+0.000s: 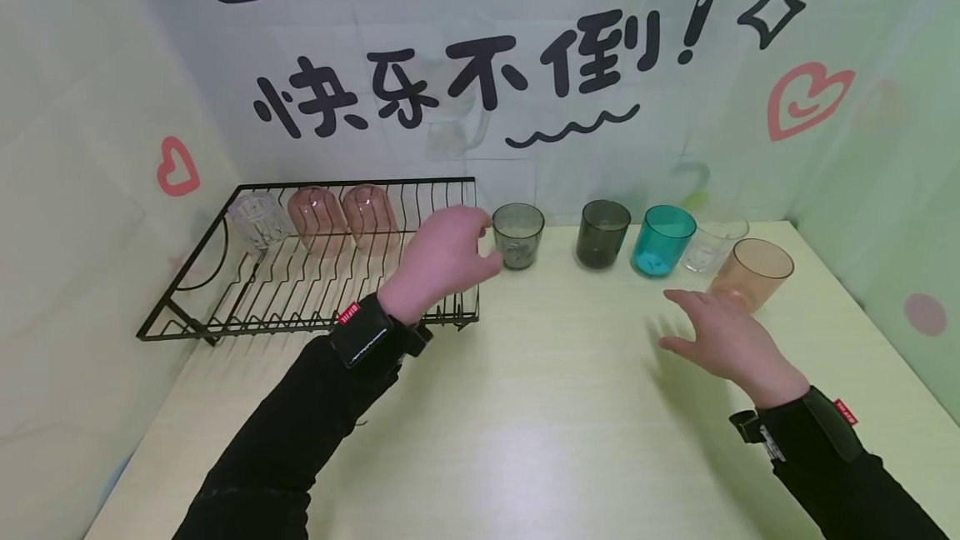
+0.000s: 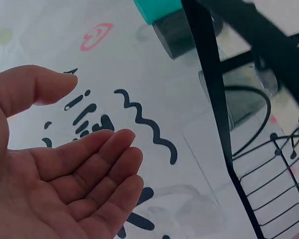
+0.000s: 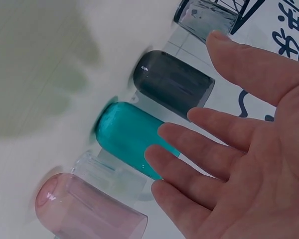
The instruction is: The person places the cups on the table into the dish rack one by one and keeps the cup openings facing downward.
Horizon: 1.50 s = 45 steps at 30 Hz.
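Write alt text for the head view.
A person's left hand hovers by a black rack holding three glasses; the right hand hovers near a peach glass on a pale table. Four more glasses stand between rack and peach glass.

In the head view, bright, diffuse light is spread over the pale table, with a whitish glare reflected at its lower middle. A soft shadow is cast there by the right hand. Both wrist views are dimmer and greyer. In the left, the nearest bars of the rack are blurred, and the glasses behind seem softened too. In the right, small highlights are caught by the dark glass.
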Tool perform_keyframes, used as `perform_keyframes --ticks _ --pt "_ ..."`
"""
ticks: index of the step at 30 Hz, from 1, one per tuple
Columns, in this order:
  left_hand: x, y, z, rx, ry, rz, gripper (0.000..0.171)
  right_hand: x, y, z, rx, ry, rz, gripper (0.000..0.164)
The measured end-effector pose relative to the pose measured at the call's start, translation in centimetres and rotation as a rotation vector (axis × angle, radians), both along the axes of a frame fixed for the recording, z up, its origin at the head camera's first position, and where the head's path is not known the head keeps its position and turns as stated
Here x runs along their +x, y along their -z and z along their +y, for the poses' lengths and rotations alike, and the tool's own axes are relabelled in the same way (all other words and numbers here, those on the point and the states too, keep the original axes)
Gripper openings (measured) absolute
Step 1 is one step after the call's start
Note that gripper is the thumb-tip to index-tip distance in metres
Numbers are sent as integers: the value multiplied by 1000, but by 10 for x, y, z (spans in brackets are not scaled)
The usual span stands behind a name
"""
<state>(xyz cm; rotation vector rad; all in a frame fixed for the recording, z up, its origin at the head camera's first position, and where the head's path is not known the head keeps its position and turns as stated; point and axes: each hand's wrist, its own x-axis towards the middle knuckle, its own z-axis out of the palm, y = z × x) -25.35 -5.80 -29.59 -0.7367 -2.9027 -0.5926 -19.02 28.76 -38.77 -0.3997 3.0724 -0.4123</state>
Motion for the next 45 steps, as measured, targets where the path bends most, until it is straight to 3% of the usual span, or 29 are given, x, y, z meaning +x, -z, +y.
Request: perform_keyframes --ticks 8,14,24,29,33,38,45 --pt "20 18 24 -37 93 44 20 1 1 2 -8 -1 31 67" --pt "30 34 37 -71 137 16 41 1 0 10 -24 33 22 68" --pt "33 59 46 -211 137 2 50 -3 -3 31 -53 56 80 62" --pt "34 65 48 -276 139 6 57 -6 -6 43 -72 75 162 38" --pt "35 69 49 -313 142 -9 66 -10 -10 52 -95 128 176 25" --pt "37 70 52 -330 145 -18 74 -13 -18 62 -88 181 170 35" --pt "37 66 55 -341 148 -18 80 -24 -27 77 -22 180 167 51"
